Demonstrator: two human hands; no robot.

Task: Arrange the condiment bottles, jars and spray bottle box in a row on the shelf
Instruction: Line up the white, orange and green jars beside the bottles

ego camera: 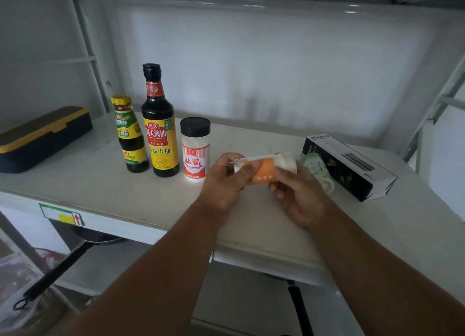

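Observation:
Three items stand upright in a row on the white shelf point(113, 194): a small yellow-capped sauce bottle point(129, 134), a tall dark soy sauce bottle point(159, 124), and a black-lidded white jar point(195, 149) with a red label. My left hand point(224, 182) and my right hand point(297, 194) together hold an orange-labelled white jar point(264, 169) on its side just above the shelf, right of the row. A pale green jar point(318, 170) lies on its side behind my right hand. The black spray bottle box point(349, 169) lies flat beside it.
A dark blue case with a yellow lid point(42, 138) sits at the shelf's left end. A frying pan with a black handle point(68, 262) rests on the level below. A second black handle point(299, 308) shows lower right. White shelf posts rise at both sides.

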